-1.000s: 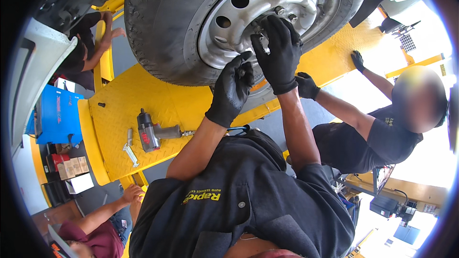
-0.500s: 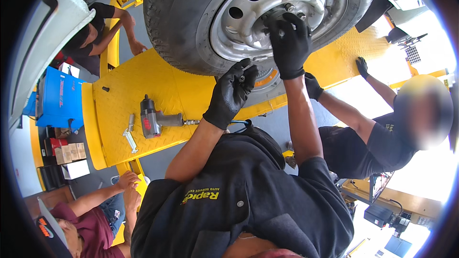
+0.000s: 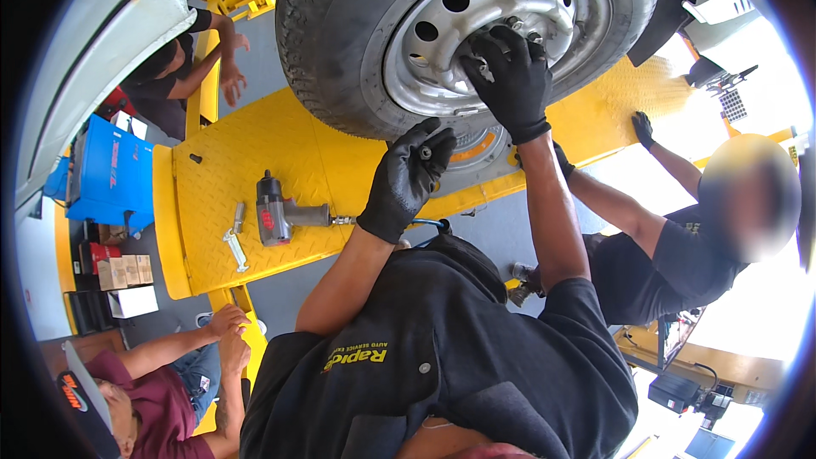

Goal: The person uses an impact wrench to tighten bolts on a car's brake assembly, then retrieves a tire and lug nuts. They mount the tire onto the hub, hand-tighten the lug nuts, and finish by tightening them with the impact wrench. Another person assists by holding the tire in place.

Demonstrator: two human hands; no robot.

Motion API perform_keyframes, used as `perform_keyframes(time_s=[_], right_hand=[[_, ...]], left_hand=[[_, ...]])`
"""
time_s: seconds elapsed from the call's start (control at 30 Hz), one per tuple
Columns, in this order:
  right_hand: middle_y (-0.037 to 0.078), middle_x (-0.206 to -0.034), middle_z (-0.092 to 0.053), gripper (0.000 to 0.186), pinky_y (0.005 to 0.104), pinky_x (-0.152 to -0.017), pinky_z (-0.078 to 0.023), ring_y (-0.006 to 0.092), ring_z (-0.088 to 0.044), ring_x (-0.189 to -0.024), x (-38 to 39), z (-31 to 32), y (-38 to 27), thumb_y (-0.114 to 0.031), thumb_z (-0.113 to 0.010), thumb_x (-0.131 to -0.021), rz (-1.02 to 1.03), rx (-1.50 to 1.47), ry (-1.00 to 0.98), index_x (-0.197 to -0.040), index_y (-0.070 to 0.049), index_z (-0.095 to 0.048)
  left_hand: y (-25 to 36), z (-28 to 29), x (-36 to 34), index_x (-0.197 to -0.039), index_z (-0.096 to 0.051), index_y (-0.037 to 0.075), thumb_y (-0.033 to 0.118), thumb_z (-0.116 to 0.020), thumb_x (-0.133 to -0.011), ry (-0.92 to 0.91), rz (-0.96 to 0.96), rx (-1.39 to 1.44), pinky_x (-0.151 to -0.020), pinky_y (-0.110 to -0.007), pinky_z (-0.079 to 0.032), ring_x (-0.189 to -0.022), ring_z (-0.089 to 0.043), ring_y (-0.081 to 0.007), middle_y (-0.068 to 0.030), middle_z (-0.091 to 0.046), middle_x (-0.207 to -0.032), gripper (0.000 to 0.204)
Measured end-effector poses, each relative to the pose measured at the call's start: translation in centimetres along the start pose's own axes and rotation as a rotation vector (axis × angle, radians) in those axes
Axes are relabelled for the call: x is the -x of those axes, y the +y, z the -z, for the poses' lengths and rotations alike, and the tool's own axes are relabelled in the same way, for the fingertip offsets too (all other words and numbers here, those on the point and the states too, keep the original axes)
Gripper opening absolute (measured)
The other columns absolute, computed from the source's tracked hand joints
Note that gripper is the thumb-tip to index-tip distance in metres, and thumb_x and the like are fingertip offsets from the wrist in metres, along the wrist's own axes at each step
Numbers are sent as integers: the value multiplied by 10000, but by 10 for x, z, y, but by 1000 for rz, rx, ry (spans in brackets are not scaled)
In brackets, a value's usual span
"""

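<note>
A tyre (image 3: pixel 320 32) on a silver steel rim (image 3: pixel 455 21) hangs above me. My right hand (image 3: pixel 512 87), in a black glove, has bent fingers at the hub, around what looks like a lug nut (image 3: pixel 483 70); studs or nuts show just above. Below the rim my gloved left hand (image 3: pixel 401 183) is curled around a small metal nut (image 3: pixel 426 153). A grey impact wrench (image 3: pixel 291 214) with its hose lies on the yellow lift platform (image 3: pixel 200 234), beside a thin silver tool (image 3: pixel 238 246).
Co-workers are near: one at upper left (image 3: pixel 166 85), one at right (image 3: pixel 654 263) with gloved hands by the platform, one at lower left (image 3: pixel 161 391) gripping yellow steel. A blue case (image 3: pixel 110 178) and boxes (image 3: pixel 123 280) sit left. A white body panel (image 3: pixel 102 51) curves overhead.
My left hand has dropped away from the rim, holding the nut. My right hand stays at the hub, its fingers shifted slightly. The upper-left co-worker's hands have moved.
</note>
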State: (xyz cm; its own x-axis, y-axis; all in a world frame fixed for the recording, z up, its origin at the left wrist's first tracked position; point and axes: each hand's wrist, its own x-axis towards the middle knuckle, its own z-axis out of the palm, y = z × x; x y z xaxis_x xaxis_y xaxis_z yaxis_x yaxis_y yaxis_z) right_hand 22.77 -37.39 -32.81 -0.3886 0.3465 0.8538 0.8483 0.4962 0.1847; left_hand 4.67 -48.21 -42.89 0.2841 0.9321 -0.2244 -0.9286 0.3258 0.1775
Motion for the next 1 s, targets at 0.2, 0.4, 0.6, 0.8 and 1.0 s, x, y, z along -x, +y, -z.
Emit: perform_keyframes(time_s=[0.2,0.4,0.6,0.8,1.0], right_hand=[[82,-1170,-673,269,404,-836,-563,289,-675,-1011,5,-19,-6,-258,-865,-819,-241,-116,195,-1032,-130,-762],[90,-1229,-629,372,442,-757,-581,315,-688,-973,8,-28,9,-342,-863,-811,-199,-174,193,-1091,-140,-723],[81,-1127,-657,325,456,-750,-579,328,-698,-903,7,-20,-4,-330,-851,-821,-240,-148,206,-1036,-138,-701],[82,-1084,-658,324,409,-692,-587,332,-693,-834,-12,-1,5,-357,-845,-820,-120,-114,86,-1013,-146,-693],[22,-1053,-681,302,407,-677,-590,258,-711,-853,12,-23,13,-353,-856,-809,-160,-124,166,-988,-164,-703]], left_hand=[[-6,-4,4,-1366,-515,-70,91,-506,-1074,12,35,-19,-986,-396,-623,-1174,-689,-353,-289,-646,-1277,334],[-10,-2,12,-1417,-475,-74,93,-482,-1079,-79,59,19,-1073,-438,-574,-1248,-644,-376,-305,-602,-1343,376],[-9,-2,14,-1431,-476,-76,148,-472,-1088,-83,53,-38,-1133,-479,-520,-1281,-616,-393,-308,-589,-1364,409],[-5,0,10,-1406,-515,-80,201,-472,-1091,-118,32,-25,-1161,-498,-483,-1303,-600,-393,-308,-594,-1360,424],[-9,-7,4,-1419,-506,-82,210,-461,-1091,-99,38,-22,-1180,-500,-459,-1337,-571,-398,-320,-570,-1400,442]])
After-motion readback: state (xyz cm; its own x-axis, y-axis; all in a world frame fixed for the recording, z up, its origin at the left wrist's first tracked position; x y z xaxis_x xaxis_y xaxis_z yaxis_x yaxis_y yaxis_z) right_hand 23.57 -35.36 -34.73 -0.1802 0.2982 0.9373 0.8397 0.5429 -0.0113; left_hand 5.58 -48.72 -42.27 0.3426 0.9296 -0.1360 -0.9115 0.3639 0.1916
